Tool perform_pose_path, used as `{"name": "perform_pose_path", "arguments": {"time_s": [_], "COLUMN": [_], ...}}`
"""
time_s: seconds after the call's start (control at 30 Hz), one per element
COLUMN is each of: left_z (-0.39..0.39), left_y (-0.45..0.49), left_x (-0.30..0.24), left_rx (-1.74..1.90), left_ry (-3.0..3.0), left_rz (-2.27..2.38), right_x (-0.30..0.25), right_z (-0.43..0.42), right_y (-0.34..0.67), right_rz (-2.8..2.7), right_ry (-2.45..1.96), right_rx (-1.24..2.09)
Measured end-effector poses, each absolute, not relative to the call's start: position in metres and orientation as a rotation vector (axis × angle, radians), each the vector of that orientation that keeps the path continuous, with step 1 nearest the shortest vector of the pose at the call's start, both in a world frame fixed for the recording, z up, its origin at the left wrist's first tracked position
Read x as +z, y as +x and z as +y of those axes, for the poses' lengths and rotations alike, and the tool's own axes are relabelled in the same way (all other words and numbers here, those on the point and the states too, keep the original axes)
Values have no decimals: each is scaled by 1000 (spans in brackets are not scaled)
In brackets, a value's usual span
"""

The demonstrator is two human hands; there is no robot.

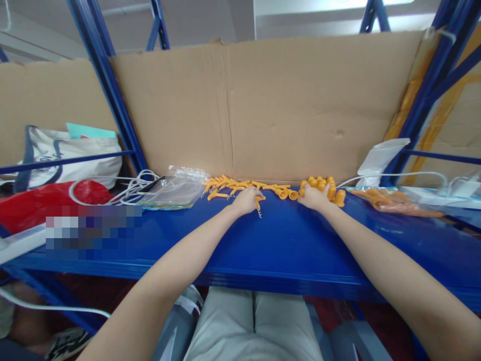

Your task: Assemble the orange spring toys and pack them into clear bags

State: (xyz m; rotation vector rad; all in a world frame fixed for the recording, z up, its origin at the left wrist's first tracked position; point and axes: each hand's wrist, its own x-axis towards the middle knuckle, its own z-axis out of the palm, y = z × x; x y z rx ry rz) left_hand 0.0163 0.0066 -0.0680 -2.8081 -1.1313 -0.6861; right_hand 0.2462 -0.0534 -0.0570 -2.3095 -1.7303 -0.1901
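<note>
My left hand [246, 200] is closed on an orange corkscrew [258, 204] whose metal spiral pokes out below my fingers. It rests on the blue shelf [285, 240] beside a row of several orange corkscrews [240, 185]. My right hand [312, 196] is curled over a cluster of orange caps [326, 186] and grips one at its left edge. Both forearms reach forward over the shelf.
A cardboard sheet [263, 110] backs the shelf. A clear plastic bag [175, 189] and white cables [131, 188] lie left; a red bag [41, 203] and a white tote [71, 155] further left. A bag of orange parts [391, 200] and a white pouch [379, 160] lie right.
</note>
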Motion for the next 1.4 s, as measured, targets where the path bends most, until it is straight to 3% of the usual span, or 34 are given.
{"name": "perform_pose_path", "arguments": {"time_s": [0.27, 0.5, 0.8, 1.0, 1.4], "left_z": [11, 10, 7, 3, 5], "left_y": [7, 5, 6, 8, 6], "left_x": [-71, -66, -63, -62, -63], "left_rx": [-291, -358, -551, -595, -615], "left_ry": [-2846, -2792, -2682, -2661, -2625], "left_rz": [-1235, -1168, -1203, -1233, -1327], "right_x": [-59, -55, -43, -38, -44], "right_z": [-48, -51, -72, -84, -75], "right_y": [251, 250, 221, 199, 207], "right_rz": [-1692, -1731, -2030, -2350, -2306], "right_ry": [-2275, -2289, -2016, -1977, -1928], "right_rx": [-108, -62, -434, -458, -346]}}
